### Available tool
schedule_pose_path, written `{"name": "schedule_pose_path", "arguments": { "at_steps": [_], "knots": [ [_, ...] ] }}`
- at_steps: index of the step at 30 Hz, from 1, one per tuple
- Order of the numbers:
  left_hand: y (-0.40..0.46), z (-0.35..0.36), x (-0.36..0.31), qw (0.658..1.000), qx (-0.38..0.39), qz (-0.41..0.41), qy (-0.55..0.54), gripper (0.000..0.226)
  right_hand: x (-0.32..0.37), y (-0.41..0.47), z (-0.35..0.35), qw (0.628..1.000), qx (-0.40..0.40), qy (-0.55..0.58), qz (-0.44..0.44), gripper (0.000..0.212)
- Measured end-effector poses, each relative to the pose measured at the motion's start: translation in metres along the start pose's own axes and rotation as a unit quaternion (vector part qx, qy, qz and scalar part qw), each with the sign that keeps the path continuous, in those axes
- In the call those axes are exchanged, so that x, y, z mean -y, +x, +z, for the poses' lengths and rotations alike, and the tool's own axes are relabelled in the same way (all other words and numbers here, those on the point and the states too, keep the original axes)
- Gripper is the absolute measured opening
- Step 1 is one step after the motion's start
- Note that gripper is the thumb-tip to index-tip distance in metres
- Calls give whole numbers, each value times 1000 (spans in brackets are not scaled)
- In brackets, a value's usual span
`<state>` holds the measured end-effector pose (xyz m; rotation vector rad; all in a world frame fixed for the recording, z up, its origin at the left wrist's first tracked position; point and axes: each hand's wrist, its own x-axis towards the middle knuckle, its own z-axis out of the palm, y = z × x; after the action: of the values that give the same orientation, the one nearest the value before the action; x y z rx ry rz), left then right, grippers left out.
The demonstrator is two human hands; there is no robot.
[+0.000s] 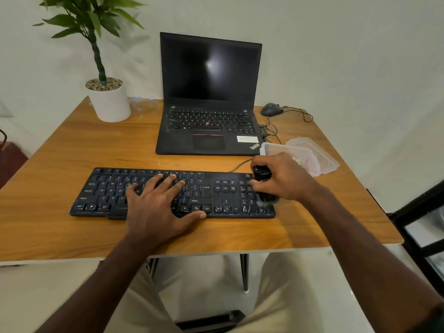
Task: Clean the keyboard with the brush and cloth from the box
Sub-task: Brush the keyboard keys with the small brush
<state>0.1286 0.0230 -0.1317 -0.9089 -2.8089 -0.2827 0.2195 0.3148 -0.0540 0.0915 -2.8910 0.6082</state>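
Seen from above, looking down at a wooden table [60,150]. At far left rear, a potted plant [108,99] in a white pot. In the near middle, a black keyboard [211,195], long axis running left to right, parallel to the table's near edge, with its cable leaving the back edge toward the right. Flat across its middle keys, the left hand [156,203]: open, palm down, fingers spread and pointing away toward the laptop, thumb lying along the keyboard's near edge, gripping nothing. Behind the keyboard, an open black laptop [209,121] with a dark screen. Over the right end of the keyboard, above the number pad, the right hand [281,179], closed around a short black brush [263,179]. Brush held roughly upright, slightly tilted, black handle end up inside the curled fingers, pale blurred bristles pointing down and touching the keys near the right front corner. Just behind and right of that hand, a clear plastic box [298,155], open, with its lid [322,152] beneath or beside it; something pale pink inside, too blurred to identify. At the right rear, a dark wired mouse [271,109].
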Motion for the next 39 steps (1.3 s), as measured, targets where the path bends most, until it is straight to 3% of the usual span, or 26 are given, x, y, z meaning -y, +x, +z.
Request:
{"name": "schedule_pose_path", "arguments": {
  "at_steps": [3,8,10,12,14,16,20,24,30,33,39],
  "knots": [
    [0,0,-1,1000,7,-2,-5,110,-1,1,-7,996,-43,-81,10,22],
    [-13,-10,9,996,-77,7,-37,98,25,8,13,987,-145,61,-19,23],
    [-25,-19,31,988,-131,-42,-73,92,36,13,22,985,-144,93,-27,24],
    [-36,-29,64,976,-139,-140,-95,94,49,20,31,982,-142,120,-36,24],
    [-44,-35,96,959,-88,-244,-116,106,65,29,39,978,-140,148,-40,23],
    [-50,-34,118,949,-38,-277,-144,115,82,40,50,973,-136,181,-43,22],
    [-65,-25,135,961,-33,-204,-182,105,115,63,72,960,-133,240,-49,21],
    [-73,-25,153,946,-56,-206,-244,104,145,81,89,953,-107,278,-48,26],
    [-64,-35,181,969,61,-78,-227,119,197,103,118,929,-12,370,3,30],
    [-56,-29,193,974,98,-59,-193,122,223,109,131,947,-28,313,-69,29],
    [-55,-25,194,982,81,-51,-160,119,255,112,163,960,4,148,-239,32]
  ]
}}
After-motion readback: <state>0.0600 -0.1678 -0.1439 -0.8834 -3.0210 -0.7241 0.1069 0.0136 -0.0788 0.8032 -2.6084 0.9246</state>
